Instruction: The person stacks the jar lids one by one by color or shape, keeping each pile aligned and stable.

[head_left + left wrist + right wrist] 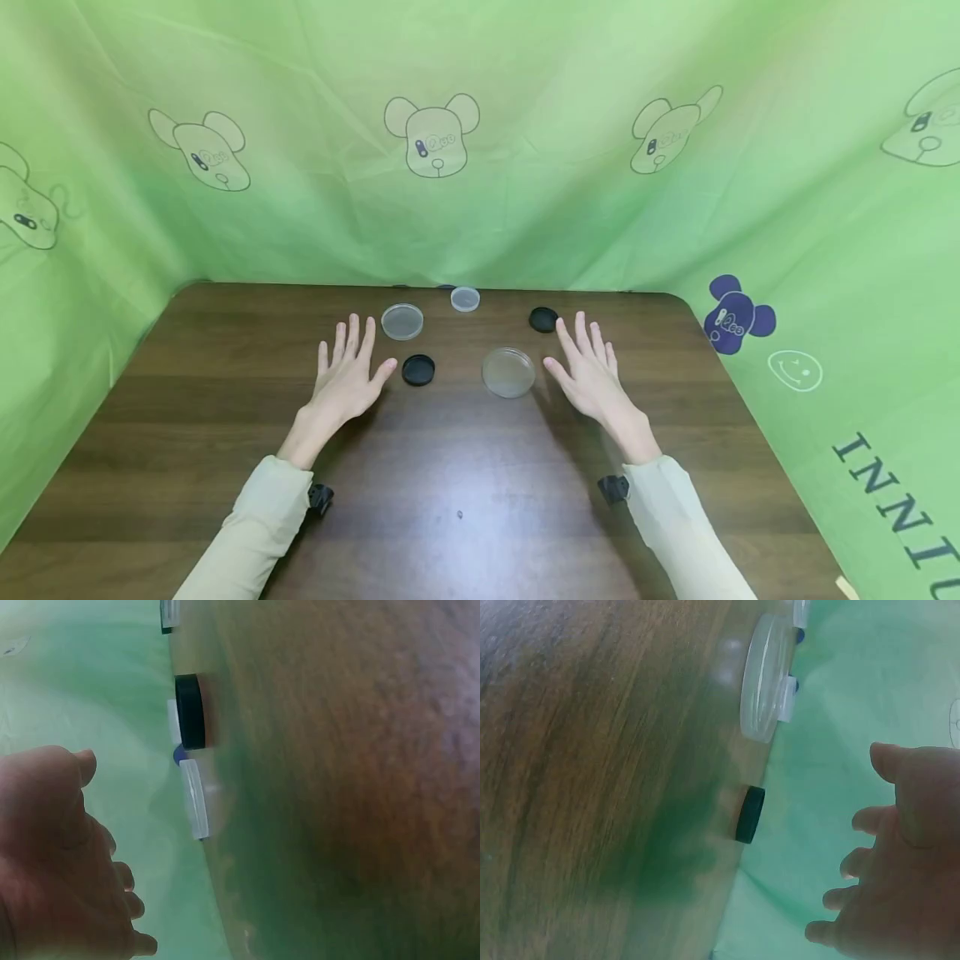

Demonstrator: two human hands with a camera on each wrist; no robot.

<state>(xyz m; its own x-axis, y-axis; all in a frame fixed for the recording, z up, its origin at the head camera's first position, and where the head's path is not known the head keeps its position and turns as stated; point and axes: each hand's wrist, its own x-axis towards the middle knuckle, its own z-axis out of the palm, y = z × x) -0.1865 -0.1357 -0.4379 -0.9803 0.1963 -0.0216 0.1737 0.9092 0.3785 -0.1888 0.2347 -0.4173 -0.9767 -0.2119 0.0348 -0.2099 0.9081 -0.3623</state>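
Observation:
Fingers spread and holding nothing, my left hand (pixel 347 383) hovers over the table, its thumb beside a round black lid (pixel 418 370). A clear round dish (pixel 402 322) lies just past those fingertips. On the other side my right hand (pixel 592 375) is also raised with straight, spread fingers. Its index fingertip overlaps the edge of another black lid (pixel 543 319) in the head view. To the left of the right thumb lies a larger clear dish (pixel 508 372). Both wrist views show the hands lifted above the tabletop, with the black lid (pixel 190 712) and clear dish (pixel 763 679) seen edge-on.
A small clear lid (pixel 465 299) lies at the back edge of the brown wooden table (pixel 420 517). Green curtains (pixel 525 208) printed with bear heads hang behind and at both sides. A tiny dark speck (pixel 460 514) marks the front of the table.

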